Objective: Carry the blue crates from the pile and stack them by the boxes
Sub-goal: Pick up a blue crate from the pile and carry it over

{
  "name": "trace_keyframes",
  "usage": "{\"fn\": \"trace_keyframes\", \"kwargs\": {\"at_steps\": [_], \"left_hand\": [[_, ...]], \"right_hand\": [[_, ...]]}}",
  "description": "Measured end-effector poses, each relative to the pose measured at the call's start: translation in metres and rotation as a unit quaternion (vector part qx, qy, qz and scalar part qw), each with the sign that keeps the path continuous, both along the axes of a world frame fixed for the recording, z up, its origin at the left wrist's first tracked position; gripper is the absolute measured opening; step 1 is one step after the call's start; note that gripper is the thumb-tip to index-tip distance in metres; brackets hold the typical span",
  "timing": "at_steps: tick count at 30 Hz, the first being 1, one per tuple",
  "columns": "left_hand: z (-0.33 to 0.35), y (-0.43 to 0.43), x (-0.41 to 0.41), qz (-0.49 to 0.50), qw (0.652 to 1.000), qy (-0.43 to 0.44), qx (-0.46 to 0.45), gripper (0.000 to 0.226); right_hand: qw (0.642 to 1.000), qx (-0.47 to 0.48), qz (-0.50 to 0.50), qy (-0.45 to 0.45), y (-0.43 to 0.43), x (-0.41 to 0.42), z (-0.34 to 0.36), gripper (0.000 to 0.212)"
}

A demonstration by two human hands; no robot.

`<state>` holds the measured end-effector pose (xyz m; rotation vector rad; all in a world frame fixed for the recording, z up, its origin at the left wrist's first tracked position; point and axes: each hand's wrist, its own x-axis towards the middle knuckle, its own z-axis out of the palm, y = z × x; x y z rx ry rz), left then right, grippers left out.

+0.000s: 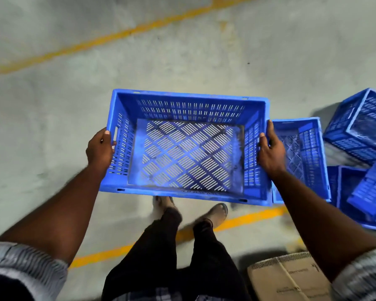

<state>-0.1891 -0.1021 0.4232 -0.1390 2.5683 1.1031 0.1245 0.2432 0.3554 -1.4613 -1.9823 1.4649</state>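
I hold an empty blue crate [182,103] with slotted walls and floor, upright and level, in the air above my feet. My left hand [100,148] grips its left short wall at the handle slot, thumb over the rim. My right hand [270,152] grips the right short wall the same way. To the right, on the floor, another blue crate [308,153] stands upright just beyond my right hand. Behind it lies a pile of blue crates [356,129], some tipped on their sides.
A cardboard box [291,279] sits at the bottom right, by my right leg. Yellow painted lines [117,35] cross the grey concrete floor at the top and under my feet. Bare floor spreads to the left and ahead.
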Motion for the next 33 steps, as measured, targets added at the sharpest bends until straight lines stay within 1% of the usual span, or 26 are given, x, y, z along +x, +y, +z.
{"fn": "trace_keyframes", "kwargs": {"at_steps": [2, 6, 8, 15, 21, 25, 28, 33], "left_hand": [[0.01, -0.012, -0.005, 0.013, 1.0, 0.0, 0.011, 0.026], [0.021, -0.031, -0.021, 0.019, 1.0, -0.003, 0.007, 0.033], [0.028, -0.041, -0.034, 0.017, 1.0, -0.007, 0.0, 0.033], [0.046, -0.076, -0.096, 0.057, 0.996, -0.049, 0.045, 0.031], [0.065, -0.096, -0.157, 0.082, 0.994, -0.04, 0.054, 0.033], [0.082, -0.109, -0.191, 0.105, 0.992, -0.03, 0.068, 0.032], [0.091, -0.114, -0.214, 0.118, 0.989, -0.025, 0.081, 0.032], [0.096, -0.114, -0.26, 0.132, 0.985, -0.026, 0.104, 0.032]], "right_hand": [[1.0, 0.006, 0.002, 0.004, -0.007, -0.015, 0.027, 0.053], [1.0, 0.017, -0.001, -0.009, -0.02, -0.044, 0.065, 0.046], [1.0, 0.022, -0.003, -0.017, -0.025, -0.062, 0.079, 0.049], [1.0, 0.012, 0.009, -0.015, -0.047, -0.139, 0.125, 0.051], [0.999, 0.014, 0.033, -0.023, -0.061, -0.212, 0.146, 0.051], [0.998, 0.022, 0.051, -0.014, -0.063, -0.264, 0.16, 0.051], [0.997, 0.018, 0.077, 0.002, -0.057, -0.301, 0.169, 0.051], [0.994, 0.028, 0.102, 0.0, -0.04, -0.368, 0.169, 0.051]]}}
